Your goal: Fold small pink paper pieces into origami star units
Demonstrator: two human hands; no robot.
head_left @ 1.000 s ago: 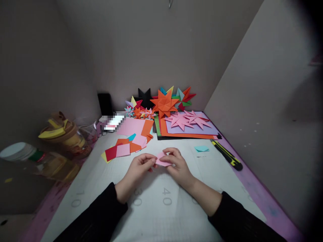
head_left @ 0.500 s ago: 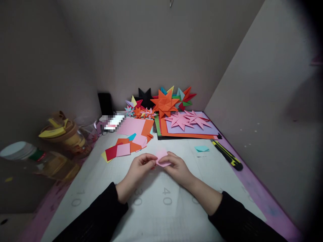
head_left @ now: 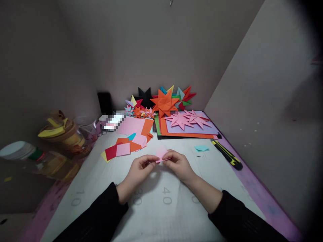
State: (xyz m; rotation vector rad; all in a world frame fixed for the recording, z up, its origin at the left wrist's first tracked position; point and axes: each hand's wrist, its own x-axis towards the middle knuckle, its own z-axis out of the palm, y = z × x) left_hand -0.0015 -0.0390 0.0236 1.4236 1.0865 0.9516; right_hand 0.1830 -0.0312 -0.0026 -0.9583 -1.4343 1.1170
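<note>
Grey walls (head_left: 156,50) close in around a number-marked white sheet (head_left: 141,222), and here's the action: the left hand (head_left: 141,169) pinches one edge of a small pink paper (head_left: 162,154) between thumb and fingers, the right hand (head_left: 178,164) nipping its other side! The paper sits between them, its folds too small to read; I'd call it early in its shaping. Well beyond the grip, an orange star (head_left: 164,102) and pink stars (head_left: 180,121) look finished. Left of the grip, loose papers (head_left: 122,150) lie flat, unfolded; right, a turquoise piece (head_left: 201,148) looks folded, near the cutter (head_left: 227,155).
</note>
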